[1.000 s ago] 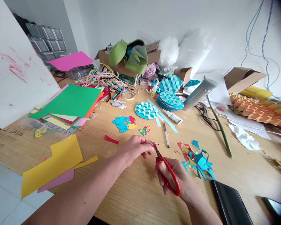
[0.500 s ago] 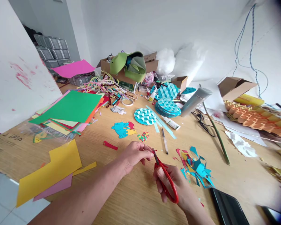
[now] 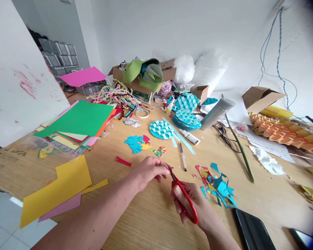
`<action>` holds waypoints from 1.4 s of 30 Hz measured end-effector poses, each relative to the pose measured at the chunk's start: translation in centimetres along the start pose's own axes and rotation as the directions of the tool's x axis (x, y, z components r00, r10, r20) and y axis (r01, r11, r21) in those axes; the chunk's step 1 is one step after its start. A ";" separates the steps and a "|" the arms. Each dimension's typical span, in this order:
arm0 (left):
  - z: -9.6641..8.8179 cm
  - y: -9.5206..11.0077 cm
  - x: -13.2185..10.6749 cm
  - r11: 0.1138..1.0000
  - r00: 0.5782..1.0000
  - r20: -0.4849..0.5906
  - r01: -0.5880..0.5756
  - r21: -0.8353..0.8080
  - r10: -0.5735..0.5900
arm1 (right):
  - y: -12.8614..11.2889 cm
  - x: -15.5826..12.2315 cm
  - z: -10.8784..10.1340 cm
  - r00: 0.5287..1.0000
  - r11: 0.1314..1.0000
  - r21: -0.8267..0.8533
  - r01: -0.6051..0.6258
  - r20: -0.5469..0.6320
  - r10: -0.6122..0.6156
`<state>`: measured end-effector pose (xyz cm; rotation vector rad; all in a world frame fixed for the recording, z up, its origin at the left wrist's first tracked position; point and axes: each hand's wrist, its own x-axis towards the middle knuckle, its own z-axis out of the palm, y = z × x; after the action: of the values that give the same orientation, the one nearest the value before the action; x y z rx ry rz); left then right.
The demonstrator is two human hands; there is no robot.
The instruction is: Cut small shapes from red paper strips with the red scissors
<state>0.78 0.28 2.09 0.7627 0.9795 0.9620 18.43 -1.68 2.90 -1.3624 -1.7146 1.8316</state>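
My right hand (image 3: 186, 201) grips a pair of red-handled scissors (image 3: 190, 205), whose blades point up and to the left. At the blade tips, my left hand (image 3: 151, 172) is closed in a pinch on a tiny piece of red paper (image 3: 171, 168), mostly hidden by the fingers. Left of that hand lies a red paper strip (image 3: 123, 161). Beyond the hands are blue paper fish shapes (image 3: 134, 143) with red and yellow ones beside them, and a small heap of confetti-like bits (image 3: 159, 151). Paper scraps (image 3: 221, 185) in blue, red and yellow are piled right of the scissors.
A pen (image 3: 183, 157) and a white glue bottle (image 3: 191, 136) lie near a blue scalloped disc (image 3: 161, 129). Yellow paper (image 3: 57, 191) and a stack of coloured sheets (image 3: 78, 118) are on the left. A phone (image 3: 253, 229), a grey cylinder (image 3: 217, 114) and a green stick (image 3: 240, 149) occupy the right.
The view has shifted very slightly. Both hands keep nearly the same place, and the scissor blades look a little closer together at the left fingertips.
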 end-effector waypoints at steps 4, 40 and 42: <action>0.0 0.1 0.1 1.000 1.000 -0.006 0.015 -0.014 -0.015 | 0.3 0.1 -0.1 1.000 1.000 0.004 -0.010 0.012 0.010; -0.3 0.1 0.3 1.000 1.000 0.011 0.012 0.019 -0.012 | 0.2 -0.1 -0.2 0.999 1.000 0.015 -0.006 0.031 0.006; -0.3 0.1 0.3 1.000 1.000 0.018 0.018 0.022 -0.018 | 0.1 -0.2 -0.2 0.999 1.000 0.008 -0.010 0.032 0.010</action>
<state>0.53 0.63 1.92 0.7790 0.9811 0.9285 18.74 -1.70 2.92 -1.3478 -1.7176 1.8735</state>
